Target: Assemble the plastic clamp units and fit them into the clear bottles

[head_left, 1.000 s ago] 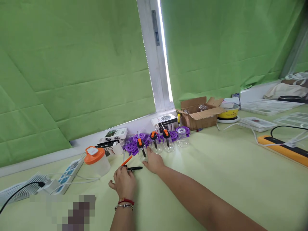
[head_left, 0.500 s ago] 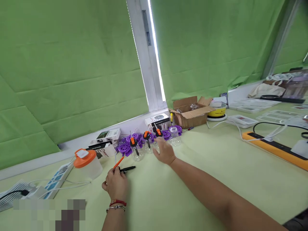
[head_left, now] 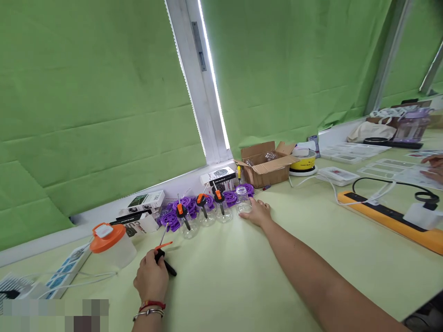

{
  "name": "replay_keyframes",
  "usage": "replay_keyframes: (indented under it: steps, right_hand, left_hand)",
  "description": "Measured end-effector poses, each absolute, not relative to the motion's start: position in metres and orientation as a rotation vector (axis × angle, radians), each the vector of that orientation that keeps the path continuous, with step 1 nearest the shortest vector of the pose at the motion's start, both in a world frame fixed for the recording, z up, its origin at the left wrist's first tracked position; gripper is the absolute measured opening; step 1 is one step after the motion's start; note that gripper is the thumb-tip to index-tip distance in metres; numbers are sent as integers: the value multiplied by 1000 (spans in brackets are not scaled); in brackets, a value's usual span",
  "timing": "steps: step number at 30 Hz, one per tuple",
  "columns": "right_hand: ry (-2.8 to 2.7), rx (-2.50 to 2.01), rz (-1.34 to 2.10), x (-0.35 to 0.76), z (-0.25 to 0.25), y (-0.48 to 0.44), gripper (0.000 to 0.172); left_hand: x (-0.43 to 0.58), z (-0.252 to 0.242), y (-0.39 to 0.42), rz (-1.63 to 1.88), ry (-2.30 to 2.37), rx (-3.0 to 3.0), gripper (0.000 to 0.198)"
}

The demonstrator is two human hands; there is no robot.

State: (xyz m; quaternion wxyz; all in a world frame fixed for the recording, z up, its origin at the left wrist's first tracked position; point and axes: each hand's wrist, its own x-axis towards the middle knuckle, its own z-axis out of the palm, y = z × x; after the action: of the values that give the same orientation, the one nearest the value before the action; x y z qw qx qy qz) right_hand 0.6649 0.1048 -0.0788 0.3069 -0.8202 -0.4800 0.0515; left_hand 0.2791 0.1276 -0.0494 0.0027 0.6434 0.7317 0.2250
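My left hand (head_left: 151, 275) is closed around a black-and-orange bottle top (head_left: 169, 267), with a thin stem pointing up and a black handle sticking out to the right. Farther right, my right hand (head_left: 258, 212) has its thumb and fingers around the lower part of a small clear bottle (head_left: 243, 200) that carries no black-and-orange top. Left of that bottle stand three clear bottles in a row, each fitted with a top like the one I hold, such as the nearest fitted bottle (head_left: 188, 230). Purple plastic discs (head_left: 170, 220) lie behind them.
Printed boxes (head_left: 145, 199) and an open cardboard carton (head_left: 272, 175) line the window ledge. An orange-lidded container (head_left: 116, 249) and a white power strip (head_left: 69, 272) are at left. An orange power strip (head_left: 391, 221) lies at right, with another person's hands (head_left: 432, 168) beyond.
My right hand has moved right, from near the third fitted bottle to the bottle without a top. In my left hand the bottle top has turned, its handle now angled down. The view has shifted slightly.
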Motion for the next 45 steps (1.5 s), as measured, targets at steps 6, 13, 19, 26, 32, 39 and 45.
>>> replay_keyframes:
  steps: [6,13,19,26,32,39,45]
  right_hand:
    - [-1072,-1994,187,669,-82,91,85]
    - [-923,-1766,309,653,-84,63,83]
    - [-1082,-1688,467,621,-75,31,80]
    - [-1515,-1680,731,596,-43,-6,81]
    - [-1755,-1652,459,597,-29,-19,81]
    - [-1882,-1596,318,577,-36,-12,79]
    - [-1884,-1544,297,562,-38,-10,77]
  left_hand:
    - [276,-45,126,616,2321,1870,34]
    - [273,-44,122,597,2208,1794,57]
    - [284,-40,106,501,2077,1889,32]
    - [302,-33,86,429,2029,1974,21]
    - [313,-32,80,392,2013,2027,22]
    - [324,-34,75,392,1971,2082,21]
    - [332,-37,70,486,1915,2066,18]
